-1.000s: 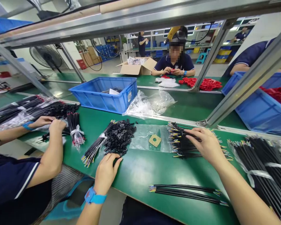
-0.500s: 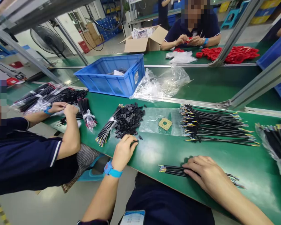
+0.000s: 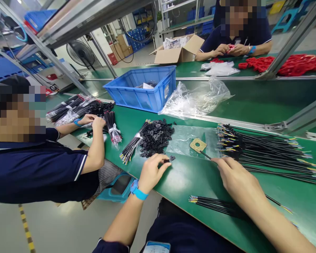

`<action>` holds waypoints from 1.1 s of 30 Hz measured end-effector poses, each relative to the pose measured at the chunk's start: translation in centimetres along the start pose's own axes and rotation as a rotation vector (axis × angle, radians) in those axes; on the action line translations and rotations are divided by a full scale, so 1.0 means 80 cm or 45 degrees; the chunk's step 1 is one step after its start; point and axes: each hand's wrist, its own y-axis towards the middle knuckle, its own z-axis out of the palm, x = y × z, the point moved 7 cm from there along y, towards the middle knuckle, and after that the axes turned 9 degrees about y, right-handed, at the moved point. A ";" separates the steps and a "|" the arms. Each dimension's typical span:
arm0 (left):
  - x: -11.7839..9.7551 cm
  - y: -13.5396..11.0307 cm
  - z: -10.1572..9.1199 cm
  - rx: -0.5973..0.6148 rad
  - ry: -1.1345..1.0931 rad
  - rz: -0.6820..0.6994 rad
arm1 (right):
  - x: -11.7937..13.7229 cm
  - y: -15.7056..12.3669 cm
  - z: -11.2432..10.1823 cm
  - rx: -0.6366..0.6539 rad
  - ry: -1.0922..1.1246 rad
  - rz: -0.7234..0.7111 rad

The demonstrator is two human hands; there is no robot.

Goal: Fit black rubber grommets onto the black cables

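Observation:
My left hand (image 3: pixel 153 171), with a blue wristband, pinches a small black plastic piece (image 3: pixel 168 160) at the near edge of a heap of the same black pieces (image 3: pixel 158 136). My right hand (image 3: pixel 238 181) is closed on a single black cable (image 3: pixel 205 155), whose tip points up left toward a tan square plate (image 3: pixel 198 144) lying on a clear plastic sheet (image 3: pixel 184 142). A small set of black cables (image 3: pixel 213 205) lies under my right wrist. A large bundle of black cables with coloured ends (image 3: pixel 263 151) lies just beyond my right hand.
A blue crate (image 3: pixel 143 89) and crumpled clear bags (image 3: pixel 197 100) sit behind on the green table (image 3: pixel 189 179). At the left a person's hands (image 3: pixel 93 121) work on cable bundles (image 3: pixel 79 107). Across the table another person handles red parts (image 3: pixel 292 63). A tied cable bundle (image 3: pixel 131 147) lies beside the heap.
My right hand has left the small cable set, lifted one cable and moved it up toward the tan plate. My left hand has drawn a black piece out of the heap.

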 end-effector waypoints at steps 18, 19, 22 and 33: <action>-0.036 0.100 0.080 0.110 -1.698 -0.569 | 0.018 0.019 0.004 -0.041 -0.220 -0.087; -0.034 0.097 0.083 0.126 -1.734 -0.601 | 0.016 0.019 0.000 -0.067 -0.208 -0.078; -0.034 0.092 0.091 0.211 -1.813 -0.669 | 0.011 0.018 -0.021 -0.167 -0.114 -0.056; -0.057 0.083 0.108 0.361 -1.811 -0.691 | 0.040 0.005 -0.081 -0.305 0.203 -0.101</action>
